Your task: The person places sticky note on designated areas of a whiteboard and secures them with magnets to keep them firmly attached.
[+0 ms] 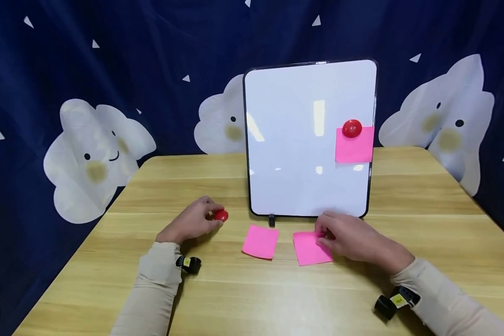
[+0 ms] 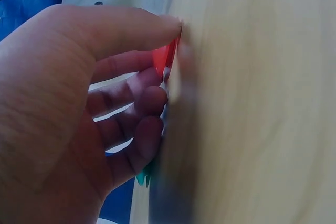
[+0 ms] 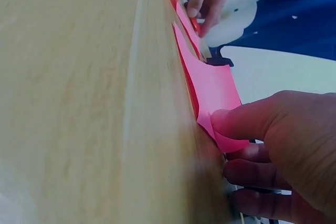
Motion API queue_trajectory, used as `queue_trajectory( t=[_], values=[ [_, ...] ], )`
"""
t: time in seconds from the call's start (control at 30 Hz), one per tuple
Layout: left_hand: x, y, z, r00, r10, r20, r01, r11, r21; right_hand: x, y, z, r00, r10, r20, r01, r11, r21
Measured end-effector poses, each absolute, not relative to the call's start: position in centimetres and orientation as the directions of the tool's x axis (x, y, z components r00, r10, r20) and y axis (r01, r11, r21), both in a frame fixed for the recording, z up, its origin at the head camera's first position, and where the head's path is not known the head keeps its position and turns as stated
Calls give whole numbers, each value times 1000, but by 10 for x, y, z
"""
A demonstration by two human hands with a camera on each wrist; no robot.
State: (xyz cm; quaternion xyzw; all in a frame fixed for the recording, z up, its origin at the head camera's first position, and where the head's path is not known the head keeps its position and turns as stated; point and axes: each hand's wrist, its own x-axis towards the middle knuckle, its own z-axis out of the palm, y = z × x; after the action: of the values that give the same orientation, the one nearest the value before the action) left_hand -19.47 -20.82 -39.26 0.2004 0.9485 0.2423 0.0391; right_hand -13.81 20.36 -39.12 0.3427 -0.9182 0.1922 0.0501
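Note:
My left hand [image 1: 192,222] is low over the table, left of the whiteboard. It pinches a round red magnet [image 1: 221,215] between thumb and fingers; in the left wrist view the magnet [image 2: 166,56] is partly covered by the thumb. In front of the whiteboard [image 1: 296,140], my right hand [image 1: 354,238] grips the right edge of a pink sticky note [image 1: 308,249]. The right wrist view has this note [image 3: 212,90] bending, with the thumb pressed on its face. A second pink sticky note [image 1: 260,241] lies on the table between the hands.
The whiteboard stands upright on small black feet [image 1: 271,220]. Near its right edge, a red magnet [image 1: 352,129] sits over the top of another pink note [image 1: 353,151]. Behind the wooden table [image 1: 235,298] hangs a dark blue curtain [image 1: 151,46] with white clouds.

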Motion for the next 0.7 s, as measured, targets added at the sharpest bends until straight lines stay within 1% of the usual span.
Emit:
queue_trajectory(
  t=[0.27,0.4,0.53,0.7],
  values=[
    [-194,-211,-392,-923,384,-4,326,789,520,-140,203,-395,-743,-610,275,-669,683,-294],
    [-192,-213,-391,-928,372,-8,313,791,525,-141,201,-396,-742,-612,274,-671,679,-297],
    [-192,-214,-390,-931,364,0,310,795,521,-141,200,-393,-749,-610,259,-662,673,-331],
    [-194,-211,-392,-927,376,9,328,796,509,-139,203,-390,-780,-584,226,-621,681,-388]
  ],
)
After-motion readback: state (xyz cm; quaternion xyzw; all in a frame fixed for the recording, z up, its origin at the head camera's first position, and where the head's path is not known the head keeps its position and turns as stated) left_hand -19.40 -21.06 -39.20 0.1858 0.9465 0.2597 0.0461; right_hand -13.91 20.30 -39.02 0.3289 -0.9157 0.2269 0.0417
